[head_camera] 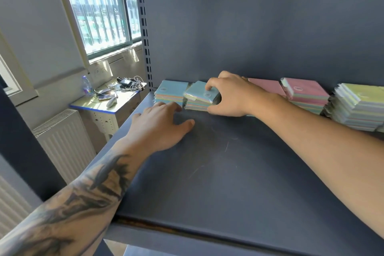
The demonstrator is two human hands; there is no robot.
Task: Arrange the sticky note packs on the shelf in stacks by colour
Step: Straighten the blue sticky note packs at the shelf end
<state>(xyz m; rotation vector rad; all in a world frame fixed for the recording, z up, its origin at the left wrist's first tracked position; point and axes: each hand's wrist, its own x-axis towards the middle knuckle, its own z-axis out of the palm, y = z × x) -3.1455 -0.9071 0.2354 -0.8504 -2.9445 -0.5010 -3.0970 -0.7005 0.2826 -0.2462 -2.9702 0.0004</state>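
Gripped blue pack (200, 92) atop second stack between right hand (232, 95) thumb and curled fingers, left hand (160, 122) spread flat on shelf (228, 172) just beside

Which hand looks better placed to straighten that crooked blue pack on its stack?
Probably the right hand: it already grips the tilted blue pack atop the second blue stack. The left hand lies flat on the shelf, holding nothing.

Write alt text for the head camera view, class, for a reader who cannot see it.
A person's right hand grips a blue-topped stack of sticky note packs at the back of a dark shelf, while the left hand rests open beside it. Another blue stack sits left; pink stacks and a green stack sit right.
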